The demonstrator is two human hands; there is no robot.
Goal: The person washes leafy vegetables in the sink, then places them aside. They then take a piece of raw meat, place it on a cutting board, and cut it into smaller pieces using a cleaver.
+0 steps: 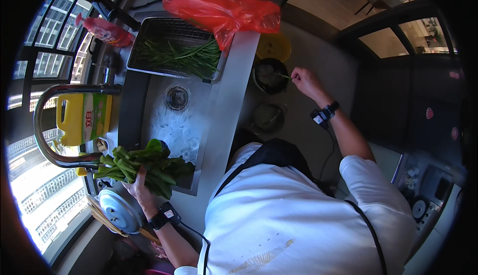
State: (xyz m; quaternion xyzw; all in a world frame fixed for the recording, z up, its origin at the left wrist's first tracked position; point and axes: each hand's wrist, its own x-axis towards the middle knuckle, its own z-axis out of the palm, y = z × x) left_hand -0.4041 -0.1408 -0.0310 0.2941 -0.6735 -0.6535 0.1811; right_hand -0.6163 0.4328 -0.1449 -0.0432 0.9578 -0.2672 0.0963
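My left hand (139, 188) grips a bunch of leafy greens (151, 166) by its stems, at the mouth of the curved metal faucet (41, 122). The leaves hang over the near end of the stainless steel sink (179, 127), whose bottom looks wet around the drain (177, 98). My right hand (307, 82) is off to the other side, beyond the counter edge. Its fingertips pinch a thin green piece of stem (284, 76) beside a dark round bin (269, 82) on the floor.
A rack tray (136, 56) of long thin green stalks (179, 54) spans the sink's far end, with a red plastic bag (220, 8) beside it. A pink pump bottle (106, 31) and yellow detergent jug (71, 120) line the window side. A lidded pot (118, 209) stands near my left wrist.
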